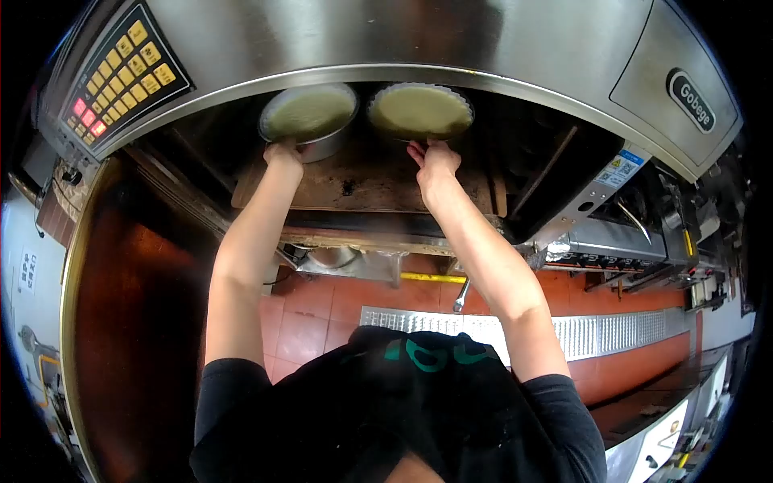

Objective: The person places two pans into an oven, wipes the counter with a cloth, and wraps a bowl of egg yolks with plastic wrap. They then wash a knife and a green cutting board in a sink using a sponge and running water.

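Note:
Two round cake pans filled with pale green batter or cake sit side by side inside an oven. My left hand (pixel 284 153) is closed at the near edge of the left cake pan (pixel 324 148), a plain metal one. At the front of the right cake pan (pixel 459 137), which has a fluted paper edge around its pale top, my right hand (pixel 437 161) grips the rim. Some of its fingers show; the rest are hidden under or behind the pan. Both pans are over a brown, stained baking board (pixel 378 181).
The steel oven front (pixel 370 36) arches above my hands, with a lit keypad (pixel 121 76) at left. The oven door (pixel 129 322) hangs open on the left. Below are red floor tiles (pixel 306 318) and a metal drain grate (pixel 612 334).

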Demonstrator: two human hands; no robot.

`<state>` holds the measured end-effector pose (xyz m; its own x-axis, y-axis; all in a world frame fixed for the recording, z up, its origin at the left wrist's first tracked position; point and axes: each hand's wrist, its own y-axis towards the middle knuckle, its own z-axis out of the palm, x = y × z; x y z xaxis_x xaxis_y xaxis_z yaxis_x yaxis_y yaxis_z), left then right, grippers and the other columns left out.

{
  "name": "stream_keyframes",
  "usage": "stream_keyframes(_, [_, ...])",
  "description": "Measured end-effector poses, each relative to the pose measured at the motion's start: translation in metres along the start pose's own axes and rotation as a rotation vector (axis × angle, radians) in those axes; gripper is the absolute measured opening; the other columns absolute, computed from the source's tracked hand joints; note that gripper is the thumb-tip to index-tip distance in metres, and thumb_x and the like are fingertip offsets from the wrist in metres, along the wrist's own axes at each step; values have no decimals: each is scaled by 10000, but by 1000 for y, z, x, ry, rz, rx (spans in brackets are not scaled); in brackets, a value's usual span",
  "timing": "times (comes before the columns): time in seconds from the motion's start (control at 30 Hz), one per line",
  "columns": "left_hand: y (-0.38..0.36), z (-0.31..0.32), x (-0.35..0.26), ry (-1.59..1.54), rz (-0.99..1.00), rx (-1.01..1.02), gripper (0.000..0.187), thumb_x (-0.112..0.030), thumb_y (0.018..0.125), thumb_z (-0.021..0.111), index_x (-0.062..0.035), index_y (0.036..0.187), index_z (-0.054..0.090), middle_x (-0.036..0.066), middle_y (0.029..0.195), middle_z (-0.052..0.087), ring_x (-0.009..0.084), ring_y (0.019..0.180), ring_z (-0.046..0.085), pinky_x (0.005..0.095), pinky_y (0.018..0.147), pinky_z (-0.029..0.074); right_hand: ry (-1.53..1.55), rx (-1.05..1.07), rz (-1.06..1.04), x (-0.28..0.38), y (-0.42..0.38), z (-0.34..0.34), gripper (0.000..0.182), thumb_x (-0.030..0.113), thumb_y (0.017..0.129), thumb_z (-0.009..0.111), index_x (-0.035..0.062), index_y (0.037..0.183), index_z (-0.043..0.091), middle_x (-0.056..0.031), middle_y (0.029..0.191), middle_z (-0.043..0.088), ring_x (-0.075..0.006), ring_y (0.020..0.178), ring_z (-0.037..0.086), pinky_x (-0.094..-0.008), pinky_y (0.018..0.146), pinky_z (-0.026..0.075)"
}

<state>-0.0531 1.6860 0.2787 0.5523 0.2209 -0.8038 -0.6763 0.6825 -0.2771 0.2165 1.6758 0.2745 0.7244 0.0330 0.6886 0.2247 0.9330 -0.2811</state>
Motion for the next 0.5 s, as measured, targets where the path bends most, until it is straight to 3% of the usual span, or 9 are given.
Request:
stream_keyframes(0.07, [-1, 1, -6, -14, -111, -82, 299, 6, 796, 543, -75, 1076, 479, 142, 1074, 520, 316, 882, 543, 506, 552, 536, 14, 2, 19, 3, -2, 3, 151, 2, 840, 388, -74, 966, 425, -160, 915, 512, -279, 675, 590, -373, 614, 550])
stream_keyframes(0.2, [-13, -7, -3, -22, -45, -39, 263, 3, 788, 553, -39, 1041, 492, 150, 1050, 523, 300, 862, 550, 483, 560, 538, 30, -10, 53, 1, 12, 1, 172, 16, 848, 386, -61, 995, 429, -157, 950, 514, -309, 717, 587, -408, 643, 546])
stream_keyframes(0.27, [-52, 2, -10, -64, 47, -51, 194, -1, 806, 508, 12, 999, 495, 153, 1033, 524, 293, 831, 552, 453, 569, 536, 94, 26, 84, 3, 27, -10, 212, 51, 854, 412, -40, 1045, 433, -149, 981, 521, -301, 747, 584, -408, 657, 533])
stream_keyframes(0.3, [-37, -5, 5, -90, 67, -91, 178, -47, 842, 409, 21, 981, 498, 151, 1023, 527, 268, 793, 551, 393, 540, 514, 165, 59, 139, -2, 35, -15, 256, 85, 860, 438, -19, 1094, 437, -141, 1011, 529, -293, 776, 582, -408, 671, 521])
stream_keyframes(0.33, [-59, -3, -1, -94, 35, -105, 237, -94, 843, 339, 18, 969, 506, 164, 1027, 524, 248, 802, 540, 358, 615, 487, -286, 267, -4, -3, 67, -42, 301, 128, 860, 465, 13, 1137, 436, -128, 1051, 528, -273, 789, 581, -391, 683, 505])
stream_keyframes(0.37, [-22, -8, 27, -447, 45, -177, 276, -162, 846, 322, -1, 959, 516, 155, 1014, 535, 232, 830, 527, 332, 712, 449, -467, 449, -131, 1, 74, -50, 330, 129, 864, 453, 9, 1166, 397, -145, 1091, 494, -288, 852, 546, -407, 727, 482])
stream_keyframes(0.4, [-63, -15, 14, 25, 330, -232, 245, -172, 817, 417, 8, 952, 514, 146, 984, 556, 240, 839, 532, 340, 750, 435, -414, 535, -56, 10, 65, -48, 360, 129, 867, 441, 4, 1195, 358, -163, 1131, 459, -303, 916, 511, -423, 771, 459])
stream_keyframes(0.43, [-106, -21, 1, 497, 581, -426, 254, -181, 787, 511, 17, 945, 512, 136, 954, 577, 248, 848, 538, 347, 788, 421, -240, 548, 153, 23, 58, -42, 391, 130, 871, 428, 0, 1224, 318, -180, 1172, 424, -318, 979, 476, -440, 816, 436])
stream_keyframes(0.5, [-207, -56, -41, 513, 725, -272, 426, -239, 732, 632, -13, 1077, 526, 166, 824, 605, 301, 797, 581, 373, 782, 430, 45, 341, 531, 54, 35, -16, 456, 131, 879, 404, -8, 1281, 240, -215, 1252, 355, -348, 1106, 406, -472, 904, 391])
